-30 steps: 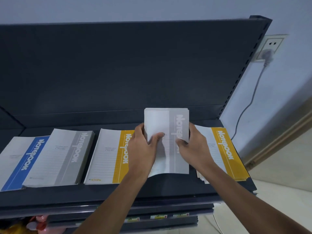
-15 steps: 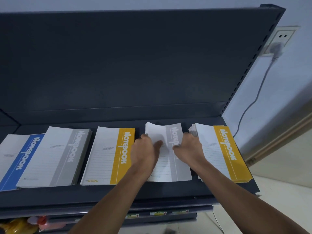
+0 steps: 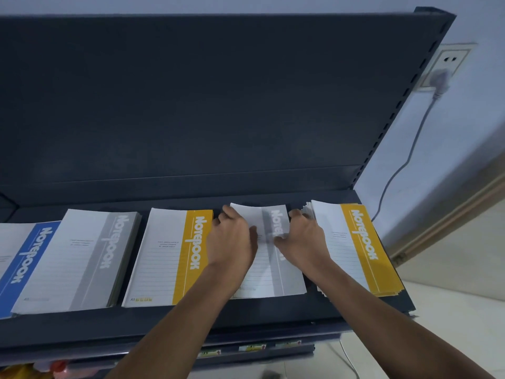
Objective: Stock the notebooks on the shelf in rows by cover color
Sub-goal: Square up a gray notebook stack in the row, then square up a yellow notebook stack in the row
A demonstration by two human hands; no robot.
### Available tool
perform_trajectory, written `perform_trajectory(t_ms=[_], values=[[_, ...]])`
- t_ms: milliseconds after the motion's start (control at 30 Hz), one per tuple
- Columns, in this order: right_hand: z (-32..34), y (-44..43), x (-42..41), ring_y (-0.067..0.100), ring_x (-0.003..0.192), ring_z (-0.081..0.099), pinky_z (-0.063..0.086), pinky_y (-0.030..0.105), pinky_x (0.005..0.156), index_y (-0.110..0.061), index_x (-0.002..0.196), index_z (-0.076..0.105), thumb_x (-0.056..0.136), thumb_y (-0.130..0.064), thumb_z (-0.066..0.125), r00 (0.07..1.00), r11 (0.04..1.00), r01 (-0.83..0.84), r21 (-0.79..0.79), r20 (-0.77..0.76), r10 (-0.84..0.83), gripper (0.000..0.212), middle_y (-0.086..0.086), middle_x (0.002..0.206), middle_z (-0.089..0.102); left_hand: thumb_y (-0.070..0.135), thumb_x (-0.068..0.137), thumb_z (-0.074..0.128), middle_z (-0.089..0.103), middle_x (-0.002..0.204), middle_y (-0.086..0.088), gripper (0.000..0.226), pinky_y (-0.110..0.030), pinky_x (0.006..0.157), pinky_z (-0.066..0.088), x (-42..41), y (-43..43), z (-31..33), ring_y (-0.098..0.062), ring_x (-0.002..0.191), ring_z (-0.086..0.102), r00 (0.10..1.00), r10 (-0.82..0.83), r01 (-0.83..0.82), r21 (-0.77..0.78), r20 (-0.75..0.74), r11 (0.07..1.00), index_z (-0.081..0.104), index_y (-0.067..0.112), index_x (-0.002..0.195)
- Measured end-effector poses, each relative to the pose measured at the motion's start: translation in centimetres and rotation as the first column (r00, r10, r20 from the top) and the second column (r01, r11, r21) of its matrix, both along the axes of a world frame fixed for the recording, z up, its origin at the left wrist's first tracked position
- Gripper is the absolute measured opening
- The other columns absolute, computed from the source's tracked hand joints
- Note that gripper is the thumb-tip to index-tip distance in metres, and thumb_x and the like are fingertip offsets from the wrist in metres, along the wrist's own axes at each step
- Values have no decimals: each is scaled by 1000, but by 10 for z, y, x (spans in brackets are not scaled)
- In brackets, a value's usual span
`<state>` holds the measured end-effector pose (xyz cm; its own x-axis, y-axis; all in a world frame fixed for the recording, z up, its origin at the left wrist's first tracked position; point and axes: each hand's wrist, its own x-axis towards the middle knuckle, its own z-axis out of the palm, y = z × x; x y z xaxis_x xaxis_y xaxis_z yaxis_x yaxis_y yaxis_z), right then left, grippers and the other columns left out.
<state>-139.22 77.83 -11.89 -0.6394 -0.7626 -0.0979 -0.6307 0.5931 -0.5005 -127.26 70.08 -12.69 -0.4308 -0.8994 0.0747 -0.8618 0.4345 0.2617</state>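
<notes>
Both arms reach forward, and the left hand [image 3: 232, 242] and right hand [image 3: 303, 239] lie on the gray notebook [image 3: 270, 266] with fingers curled around its side edges. It lies flat on the dark shelf [image 3: 191, 321] between two yellow notebooks [image 3: 175, 255]. A white wall [image 3: 451, 132] with a plug [image 3: 440, 80] is on the right.

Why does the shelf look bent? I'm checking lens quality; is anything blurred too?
Head view: wide-angle distortion slants the shelf and its back panel; light is dim, without glare; the left hand, right hand and grey notebook are motion-blurred, its lettering smeared.
</notes>
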Motion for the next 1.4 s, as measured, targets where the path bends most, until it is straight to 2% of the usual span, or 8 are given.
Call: perform_trajectory(t_ms=[100, 200, 433, 633, 800, 1100, 1333, 1400], values=[[10, 5, -6, 24, 99, 62, 46, 25, 73, -10, 126, 56, 88, -25, 72, 998, 998, -7, -62, -65, 3, 44, 6, 118, 61, 43, 98, 55, 47, 146, -15, 75, -35, 104, 45, -5, 2, 17, -32, 132, 48, 995, -87, 83, -80, -51, 993, 22, 3, 153], [25, 19, -21, 31, 111, 60, 51, 35, 84, -9, 132, 56, 90, -26, 68, 991, 993, 12, -119, -133, -28, 47, 12, 124, 61, 37, 99, 54, 46, 147, -13, 68, -35, 103, 45, -20, 14, 30, -30, 133, 47, 961, -224, 217, -63, -163, 974, 25, 7, 153], [31, 71, -84, 33, 121, 51, 44, 36, 84, -12, 138, 52, 94, -28, 60, 979, 990, 140, -32, -143, -143, 47, 10, 128, 58, 27, 100, 51, 50, 144, -9, 66, -34, 92, 46, -80, 68, 27, -27, 125, 52, 895, -263, 331, 141, -361, 933, 17, 12, 155], [7, 99, -134, 36, 112, 55, 40, 37, 77, -11, 128, 48, 94, -40, 57, 992, 986, 128, 104, 7, -130, 45, 11, 116, 58, 30, 96, 52, 52, 138, -15, 84, -41, 91, 47, -122, 96, 2, -33, 121, 53, 970, -95, 165, 321, -222, 933, -3, 13, 157], [-7, 111, -157, 30, 98, 60, 42, 36, 74, -16, 118, 43, 92, -44, 56, 982, 983, 40, 178, 173, -72, 40, 6, 108, 60, 36, 96, 50, 50, 138, -16, 85, -40, 94, 45, -142, 118, -7, -33, 125, 45, 997, -9, 30, 275, -77, 961, -3, 8, 156], [-6, 116, -169, 28, 93, 57, 46, 35, 75, -11, 109, 43, 94, -37, 58, 949, 974, 39, 225, 296, -106, 33, 6, 101, 54, 36, 92, 56, 47, 131, -18, 64, -38, 83, 42, -174, 128, 1, -35, 119, 44, 986, 160, -134, 355, -46, 925, 24, 5, 139], [-2, 125, -173, 27, 90, 58, 44, 33, 71, -12, 104, 47, 93, -36, 58, 965, 966, 33, 255, 244, -98, 28, 5, 100, 57, 54, 59, 53, 67, 109, -13, 51, -40, 79, 56, -180, 118, -4, -31, 105, 62, 900, 392, -151, 704, -193, 694, 61, 16, 93], [0, 125, -168, 29, 94, 56, 42, 34, 73, -12, 105, 45, 93, -34, 57, 976, 976, 46, 211, 197, -89, 27, 7, 104, 56, 49, 66, 51, 61, 119, -15, 47, -40, 82, 52, -179, 119, 8, -33, 114, 57, 891, 406, -137, 732, -203, 668, 61, 16, 98]])
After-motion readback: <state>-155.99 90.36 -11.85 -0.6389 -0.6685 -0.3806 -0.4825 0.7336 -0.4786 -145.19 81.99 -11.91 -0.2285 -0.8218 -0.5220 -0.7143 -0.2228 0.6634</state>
